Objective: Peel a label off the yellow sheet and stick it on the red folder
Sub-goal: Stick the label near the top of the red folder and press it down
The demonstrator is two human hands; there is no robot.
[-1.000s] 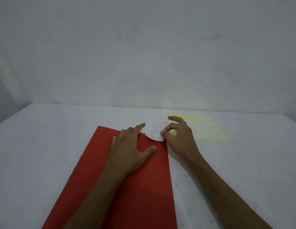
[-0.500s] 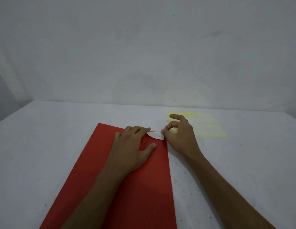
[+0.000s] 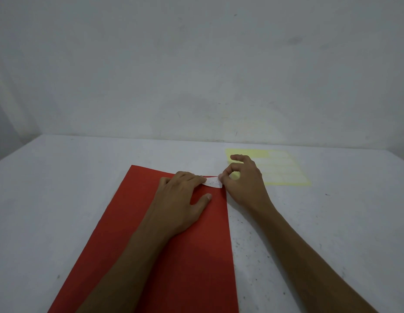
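The red folder point(image 3: 133, 222) lies flat on the white table, running from the near edge toward the middle. A small white label point(image 3: 212, 183) with handwriting rests at the folder's far right corner. My left hand point(image 3: 180, 204) lies palm down on the folder, its fingertips pressing the label's left end. My right hand point(image 3: 244, 184) pinches the label's right end between thumb and forefinger, just off the folder's right edge. The yellow sheet point(image 3: 284, 170) with rows of labels lies behind my right hand, partly hidden by it.
The white table point(image 3: 61, 188) meets a plain grey-white wall point(image 3: 196, 64) at the back. Its surface is speckled with small dark marks to the right of the folder.
The label has come down from a raised curl to lie nearly flat on the folder's corner. My left fingers slid right over its left end. My right hand kept its pinch.
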